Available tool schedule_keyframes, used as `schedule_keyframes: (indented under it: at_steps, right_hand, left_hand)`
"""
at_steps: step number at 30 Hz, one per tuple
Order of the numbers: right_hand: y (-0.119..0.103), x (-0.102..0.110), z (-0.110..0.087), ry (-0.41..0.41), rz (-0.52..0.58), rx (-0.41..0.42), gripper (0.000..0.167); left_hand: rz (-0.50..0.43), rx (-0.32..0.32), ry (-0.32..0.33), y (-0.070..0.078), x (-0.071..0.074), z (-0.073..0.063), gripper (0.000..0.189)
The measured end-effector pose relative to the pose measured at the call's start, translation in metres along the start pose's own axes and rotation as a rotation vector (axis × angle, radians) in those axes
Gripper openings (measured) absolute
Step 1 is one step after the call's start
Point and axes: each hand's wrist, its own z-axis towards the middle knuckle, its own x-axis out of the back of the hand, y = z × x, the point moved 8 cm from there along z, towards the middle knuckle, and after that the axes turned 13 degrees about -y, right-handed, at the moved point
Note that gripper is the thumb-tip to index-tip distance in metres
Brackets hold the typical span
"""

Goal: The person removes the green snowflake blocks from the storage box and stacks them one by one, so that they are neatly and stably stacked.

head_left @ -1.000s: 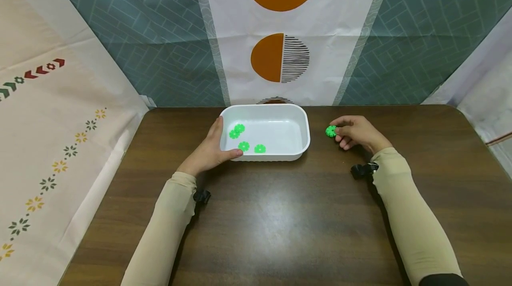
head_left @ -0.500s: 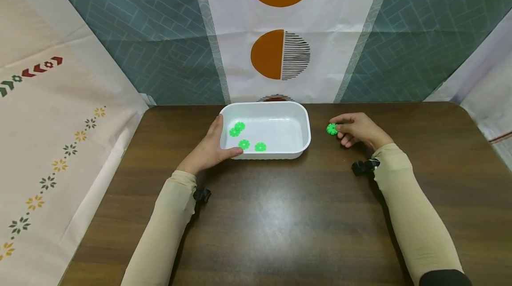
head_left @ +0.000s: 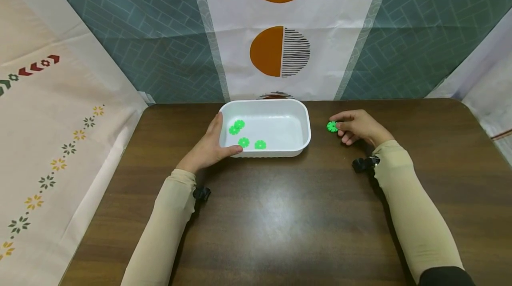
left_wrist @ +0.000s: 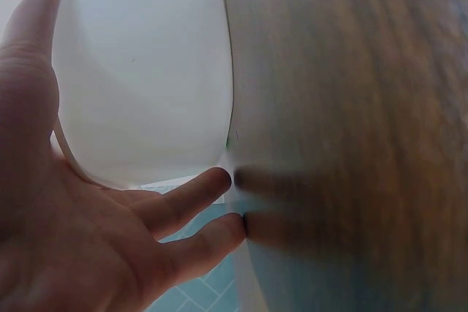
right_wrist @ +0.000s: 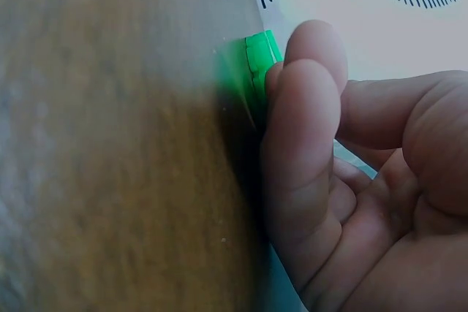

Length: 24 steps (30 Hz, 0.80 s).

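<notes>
A white plastic tray point(head_left: 276, 130) stands at the back middle of the table. Inside it lie several bright green notched plastic discs point(head_left: 260, 144), shaped like flowers, two of them overlapping at the left. My left hand point(head_left: 205, 147) holds the tray's left end, thumb over the near rim; in the left wrist view two fingertips point(left_wrist: 218, 178) reach the table beside the tray point(left_wrist: 146, 71). Right of the tray, my right hand point(head_left: 360, 128) pinches a green disc point(head_left: 332, 126) at table level. Its edge point(right_wrist: 257, 52) looks layered in the right wrist view; the fingers hide part of it.
The brown wooden table point(head_left: 272, 215) extends in front of both arms. A patterned cloth point(head_left: 160, 46) hangs behind its back edge, and a white embroidered cloth point(head_left: 80, 108) borders the left side. Each wrist carries a small black camera point(head_left: 202, 194).
The head view has tilted slightly, so everything sits a little higher in it. Both hands, the tray and the discs hold nearly the same places.
</notes>
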Motion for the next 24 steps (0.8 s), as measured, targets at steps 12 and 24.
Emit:
schedule_keyframes:
  at_steps: [12, 24]
  right_hand:
    - [-0.0005, 0.0016, 0.0013, 0.009, -0.008, -0.006, 0.042]
    - [-0.0006, 0.0012, 0.0003, 0.015, -0.008, -0.004, 0.041]
  left_hand:
    - [-0.001, 0.006, -0.003, 0.0024, 0.0008, -0.0005, 0.128]
    - [-0.001, -0.004, 0.002, 0.0026, 0.0008, -0.0003, 0.128]
